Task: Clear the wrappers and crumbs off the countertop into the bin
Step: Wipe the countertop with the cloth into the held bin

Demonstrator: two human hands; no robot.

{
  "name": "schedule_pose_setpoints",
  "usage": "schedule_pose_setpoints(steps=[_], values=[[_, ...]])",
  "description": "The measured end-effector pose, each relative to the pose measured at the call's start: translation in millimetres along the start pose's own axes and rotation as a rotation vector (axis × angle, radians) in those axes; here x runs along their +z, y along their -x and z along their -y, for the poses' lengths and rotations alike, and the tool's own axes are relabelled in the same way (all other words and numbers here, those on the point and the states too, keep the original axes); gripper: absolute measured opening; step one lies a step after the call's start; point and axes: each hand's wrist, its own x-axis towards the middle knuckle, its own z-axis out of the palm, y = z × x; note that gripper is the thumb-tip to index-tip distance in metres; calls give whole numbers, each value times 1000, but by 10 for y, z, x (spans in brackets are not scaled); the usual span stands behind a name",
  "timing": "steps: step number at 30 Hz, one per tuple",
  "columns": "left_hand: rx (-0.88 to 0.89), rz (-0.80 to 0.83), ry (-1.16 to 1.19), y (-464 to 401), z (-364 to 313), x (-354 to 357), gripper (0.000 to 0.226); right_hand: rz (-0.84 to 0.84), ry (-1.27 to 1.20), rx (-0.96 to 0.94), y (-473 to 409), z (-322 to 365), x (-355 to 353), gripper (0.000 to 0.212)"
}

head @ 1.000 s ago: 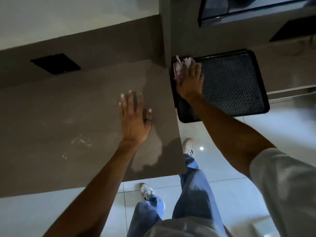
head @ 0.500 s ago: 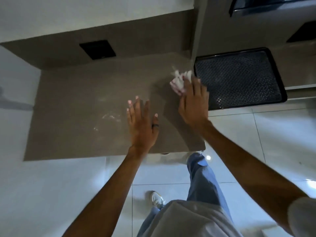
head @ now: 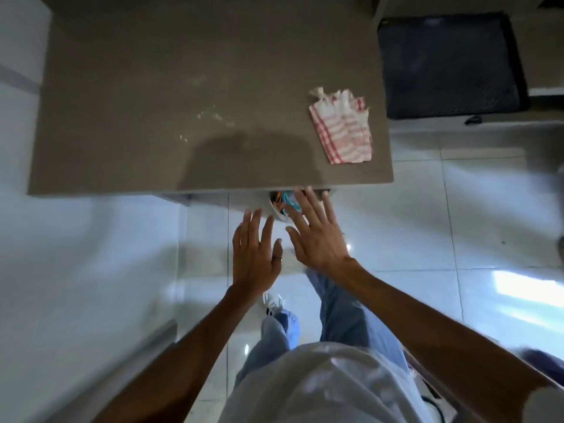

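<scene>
Both hands hang off the near edge of the bench (head: 122, 71), fingers spread flat, holding nothing; the left hand (head: 254, 254) sits lower and the right hand (head: 317, 236) just beside it, its fingertips over the bin (head: 279, 204). Only a sliver of the bin shows, tucked under the bench edge, with colourful scraps inside; its rim and full width are hidden, so I cannot tell how wide the mouth is.

On the bench, a red-striped cloth (head: 343, 126) lies near the right edge, well apart from a faint scatter of crumbs (head: 213, 116) near the middle; no wrappers show on the surface, so the wrapper part looks done and the crumbs remain.

The risks, as I judge them: the bin sits back under the overhang, so crumbs swept straight off the edge may drop on the floor (head: 457, 239) rather than in it; a cupped hand held below the edge would guard against that. The crumbs are fine and pale on a dim surface, so a quick wipe may leave some behind or smear them wider; the cloth, dragged carelessly, could slide off the right edge, which it nearly touches. A black mat (head: 451, 65) lies beyond, to the right, clear of the work.
</scene>
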Motion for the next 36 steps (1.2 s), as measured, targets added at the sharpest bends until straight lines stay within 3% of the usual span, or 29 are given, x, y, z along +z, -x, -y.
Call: schedule_pose_setpoints(steps=[2,5,8,11,14,17,19,24,29,33,36], values=[[-42,125,4,154,82,297,57,240,-29,78,223,-18,435,54],[-190,337,67,41,237,843,64,435,-303,439,172,-295,1126,61],[-547,500,373,-505,426,1710,79,448,-626,882,-244,-735,2011,77],[-1014,504,854,-1149,645,2612,97,321,-919,1322,-707,-1200,2915,79],[-1276,443,1284,-1566,797,3247,97,285,-1151,1449,-984,-1498,3522,60],[-1079,394,1366,-1724,881,3635,54,213,-1063,1414,-1050,-1619,3882,42],[-997,363,1344,-1650,852,3520,36,212,-937,1398,-969,-1526,3777,39],[-1126,316,1470,-918,707,2295,67,248,-782,1209,-419,-527,2450,40],[-1332,375,1430,-302,616,881,41,118,-848,549,-51,401,656,53],[-1372,346,1426,-134,590,115,43,-236,-626,134,-465,255,-390,49],[-1325,317,1411,-156,547,-214,44,-391,-296,99,-1067,-374,-805,41]])
